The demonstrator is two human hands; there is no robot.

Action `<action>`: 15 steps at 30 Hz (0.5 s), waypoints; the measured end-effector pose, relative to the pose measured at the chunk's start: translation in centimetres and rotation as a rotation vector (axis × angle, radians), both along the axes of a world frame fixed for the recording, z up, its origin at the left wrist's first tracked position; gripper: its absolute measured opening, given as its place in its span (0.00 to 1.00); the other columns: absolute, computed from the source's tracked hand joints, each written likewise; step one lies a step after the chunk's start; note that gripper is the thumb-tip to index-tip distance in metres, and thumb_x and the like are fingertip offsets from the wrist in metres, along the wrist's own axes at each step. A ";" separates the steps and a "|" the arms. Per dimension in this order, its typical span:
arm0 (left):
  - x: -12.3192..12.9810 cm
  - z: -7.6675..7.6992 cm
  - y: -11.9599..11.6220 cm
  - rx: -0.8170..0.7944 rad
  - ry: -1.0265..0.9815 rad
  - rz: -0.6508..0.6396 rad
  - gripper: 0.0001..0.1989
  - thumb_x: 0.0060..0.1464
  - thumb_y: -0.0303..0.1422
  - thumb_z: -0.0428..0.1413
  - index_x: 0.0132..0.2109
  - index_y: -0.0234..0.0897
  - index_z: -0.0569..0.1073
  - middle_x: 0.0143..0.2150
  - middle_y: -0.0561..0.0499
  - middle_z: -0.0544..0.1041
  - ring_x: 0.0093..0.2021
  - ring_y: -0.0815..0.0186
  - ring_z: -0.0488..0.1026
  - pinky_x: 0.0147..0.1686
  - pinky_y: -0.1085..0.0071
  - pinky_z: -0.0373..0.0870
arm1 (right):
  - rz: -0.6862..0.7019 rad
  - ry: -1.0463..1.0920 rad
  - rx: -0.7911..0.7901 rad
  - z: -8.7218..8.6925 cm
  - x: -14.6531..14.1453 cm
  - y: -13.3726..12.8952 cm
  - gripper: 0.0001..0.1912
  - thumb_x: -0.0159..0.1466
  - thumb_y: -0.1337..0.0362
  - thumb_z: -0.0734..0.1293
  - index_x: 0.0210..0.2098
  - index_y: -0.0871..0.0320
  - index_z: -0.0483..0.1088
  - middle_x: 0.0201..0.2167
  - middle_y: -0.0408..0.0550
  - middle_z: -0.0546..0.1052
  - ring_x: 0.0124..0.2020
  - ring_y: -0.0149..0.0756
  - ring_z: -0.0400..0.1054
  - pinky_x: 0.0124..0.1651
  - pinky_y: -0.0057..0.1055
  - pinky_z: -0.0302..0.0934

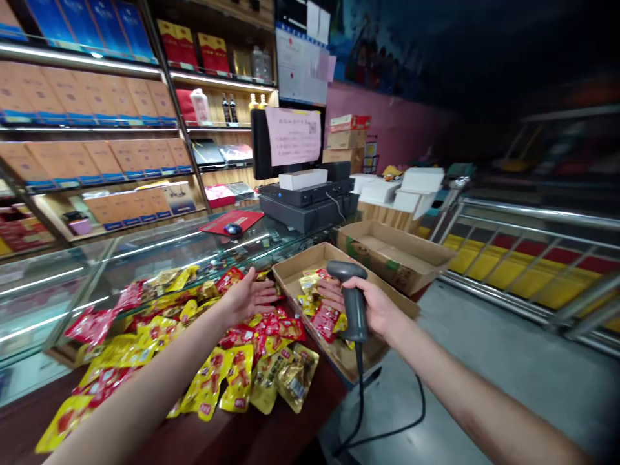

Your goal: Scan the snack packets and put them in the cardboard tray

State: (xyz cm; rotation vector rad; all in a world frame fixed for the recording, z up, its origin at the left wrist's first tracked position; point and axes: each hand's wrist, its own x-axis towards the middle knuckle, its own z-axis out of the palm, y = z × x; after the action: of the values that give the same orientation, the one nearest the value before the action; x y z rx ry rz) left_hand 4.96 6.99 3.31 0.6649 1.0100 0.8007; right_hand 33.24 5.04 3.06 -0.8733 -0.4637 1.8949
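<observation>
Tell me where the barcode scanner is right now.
In the head view, the barcode scanner is gripped in the right hand, right of centre, over a cardboard tray of red and yellow snack packets, with the left hand to its left.

The left-hand grip (249, 296) is hanging open just above red and yellow packets (232, 381) on the tabletop (271, 439), while the right-hand grip (375, 309) is holding a corded barcode scanner (355, 310) over a cardboard tray (295, 258) containing more packets (324, 321).
</observation>
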 end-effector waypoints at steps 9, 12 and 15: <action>-12.6 -0.4 -11.4 0.062 -0.033 0.313 0.32 0.60 0.51 0.40 0.54 0.29 0.70 0.55 0.34 0.71 0.55 0.52 0.69 0.47 0.59 0.70 | 0.414 0.075 -0.059 -1.4 -12.8 -3.5 0.08 0.53 0.75 0.60 0.33 0.61 0.66 0.46 0.59 0.76 0.51 0.42 0.70 0.56 0.40 0.63; -14.7 -1.2 -15.0 0.076 -0.030 0.385 0.31 0.60 0.50 0.41 0.54 0.30 0.71 0.57 0.36 0.69 0.57 0.52 0.67 0.50 0.58 0.69 | 0.473 0.068 -0.112 -2.6 -16.4 -5.4 0.08 0.53 0.75 0.61 0.33 0.62 0.66 0.45 0.59 0.76 0.50 0.43 0.71 0.55 0.38 0.63; -16.0 -2.2 -18.0 0.101 -0.038 0.470 0.30 0.60 0.49 0.42 0.54 0.29 0.71 0.59 0.36 0.68 0.57 0.52 0.66 0.51 0.58 0.68 | 0.434 0.009 -0.145 -3.6 -18.5 -7.5 0.09 0.53 0.74 0.62 0.34 0.62 0.67 0.44 0.57 0.77 0.49 0.42 0.72 0.54 0.37 0.64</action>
State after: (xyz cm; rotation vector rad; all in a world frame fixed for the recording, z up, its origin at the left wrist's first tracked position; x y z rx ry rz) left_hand -11.05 -10.99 1.14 0.4991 1.1123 1.2768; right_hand 14.75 -2.43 -0.50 -0.9108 -0.5488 2.3516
